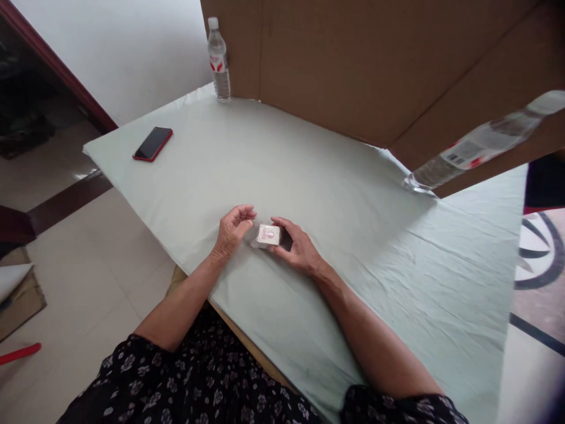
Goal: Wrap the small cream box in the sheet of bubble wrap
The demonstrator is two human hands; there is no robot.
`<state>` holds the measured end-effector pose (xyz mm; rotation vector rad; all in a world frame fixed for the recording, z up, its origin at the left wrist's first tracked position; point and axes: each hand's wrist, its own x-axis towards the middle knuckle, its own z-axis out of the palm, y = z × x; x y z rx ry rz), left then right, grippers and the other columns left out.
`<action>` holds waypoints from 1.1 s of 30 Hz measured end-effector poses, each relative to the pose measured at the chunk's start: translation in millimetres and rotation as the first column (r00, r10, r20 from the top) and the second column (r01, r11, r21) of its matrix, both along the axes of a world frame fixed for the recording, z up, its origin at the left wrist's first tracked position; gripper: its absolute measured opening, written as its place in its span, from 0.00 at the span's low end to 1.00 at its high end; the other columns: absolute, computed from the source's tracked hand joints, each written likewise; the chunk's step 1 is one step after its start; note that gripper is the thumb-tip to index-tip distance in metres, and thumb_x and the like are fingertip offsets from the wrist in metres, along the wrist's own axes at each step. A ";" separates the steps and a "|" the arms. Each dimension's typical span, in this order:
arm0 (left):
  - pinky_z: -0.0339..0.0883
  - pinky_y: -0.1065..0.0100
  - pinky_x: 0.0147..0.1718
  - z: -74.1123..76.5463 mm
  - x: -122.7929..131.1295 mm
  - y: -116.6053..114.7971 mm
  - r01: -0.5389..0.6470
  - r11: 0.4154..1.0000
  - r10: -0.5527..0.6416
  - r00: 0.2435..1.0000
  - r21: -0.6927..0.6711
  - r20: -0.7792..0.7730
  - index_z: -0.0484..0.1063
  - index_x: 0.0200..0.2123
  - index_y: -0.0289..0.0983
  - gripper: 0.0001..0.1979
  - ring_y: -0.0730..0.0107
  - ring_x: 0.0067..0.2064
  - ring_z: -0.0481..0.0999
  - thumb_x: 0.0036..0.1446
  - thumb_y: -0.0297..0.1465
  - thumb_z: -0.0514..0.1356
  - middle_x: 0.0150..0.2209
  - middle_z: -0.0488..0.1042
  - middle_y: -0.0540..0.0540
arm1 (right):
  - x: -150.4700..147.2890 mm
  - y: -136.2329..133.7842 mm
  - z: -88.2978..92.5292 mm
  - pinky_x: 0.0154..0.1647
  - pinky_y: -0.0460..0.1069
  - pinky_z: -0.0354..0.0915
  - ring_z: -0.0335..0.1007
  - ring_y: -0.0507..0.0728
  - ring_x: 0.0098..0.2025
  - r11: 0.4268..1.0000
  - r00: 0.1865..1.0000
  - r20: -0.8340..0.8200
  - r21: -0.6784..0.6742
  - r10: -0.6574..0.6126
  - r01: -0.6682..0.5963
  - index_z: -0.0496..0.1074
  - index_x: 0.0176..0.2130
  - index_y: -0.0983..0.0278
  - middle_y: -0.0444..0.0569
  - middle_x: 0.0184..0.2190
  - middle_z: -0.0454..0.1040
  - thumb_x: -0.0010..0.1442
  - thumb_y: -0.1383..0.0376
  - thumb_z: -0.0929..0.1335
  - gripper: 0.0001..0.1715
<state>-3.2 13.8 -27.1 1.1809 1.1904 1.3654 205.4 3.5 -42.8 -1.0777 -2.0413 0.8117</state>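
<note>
A small white box with red print (268, 234), like a card pack, rests on the pale green tablecloth (335, 194). My right hand (296, 245) grips it from the right side, fingers curled around it. My left hand (233, 229) sits just left of the box with its fingers curled into a pinch at the box's clear wrapper edge; what it pinches is too small to make out.
A red phone (152, 143) lies at the table's far left corner. One water bottle (219, 59) stands at the back, another (479, 143) at the right against a tall cardboard wall (375, 65). Tiled floor lies left of the table edge.
</note>
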 end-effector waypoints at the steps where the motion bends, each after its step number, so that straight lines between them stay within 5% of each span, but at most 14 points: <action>1: 0.73 0.61 0.46 0.0 -0.1 0.0 0.006 1.000 -0.006 1.000 0.001 -0.004 0.76 0.43 0.35 0.17 0.63 0.43 0.79 0.46 0.32 0.63 0.37 0.80 0.44 | 0.0 -0.1 0.0 0.58 0.63 0.67 0.72 0.66 0.57 1.000 1.000 0.001 0.001 0.002 -0.002 0.63 0.64 0.56 0.55 0.57 0.75 0.56 0.58 0.73 0.39; 11: 0.73 0.61 0.46 3.1 -0.9 -2.5 0.051 0.999 -0.052 0.997 -0.016 -0.055 0.77 0.41 0.35 0.16 0.63 0.41 0.79 0.47 0.33 0.64 0.37 0.80 0.45 | -1.4 -2.0 1.4 0.60 0.63 0.65 0.70 0.66 0.59 1.000 0.999 0.033 0.001 0.008 -0.008 0.62 0.65 0.56 0.55 0.60 0.73 0.56 0.57 0.72 0.40; 17: 0.73 0.61 0.46 4.7 -2.6 -5.3 0.073 0.997 -0.074 0.995 -0.018 -0.065 0.77 0.41 0.36 0.16 0.64 0.41 0.79 0.47 0.33 0.64 0.37 0.80 0.45 | -0.3 -5.5 6.9 0.61 0.64 0.64 0.68 0.67 0.61 0.997 0.999 -0.002 0.059 0.045 -0.045 0.61 0.65 0.56 0.57 0.61 0.71 0.60 0.48 0.71 0.39; 25: 0.72 0.63 0.44 7.9 -2.2 -7.5 0.108 0.993 -0.111 0.990 -0.045 -0.085 0.79 0.41 0.35 0.15 0.65 0.40 0.79 0.49 0.31 0.63 0.37 0.81 0.44 | 4.6 -13.2 23.2 0.58 0.63 0.66 0.72 0.63 0.55 0.970 0.993 -0.030 0.213 -0.114 0.117 0.75 0.50 0.55 0.53 0.51 0.77 0.64 0.56 0.69 0.15; 33: 0.72 0.63 0.44 12.9 -2.0 -11.8 0.147 0.985 -0.157 0.981 -0.087 -0.113 0.79 0.43 0.35 0.15 0.63 0.40 0.79 0.50 0.31 0.64 0.39 0.81 0.43 | 5.5 -9.1 40.3 0.53 0.60 0.62 0.72 0.62 0.51 0.945 0.979 0.193 0.327 -0.073 0.006 0.76 0.46 0.55 0.50 0.50 0.78 0.64 0.58 0.70 0.10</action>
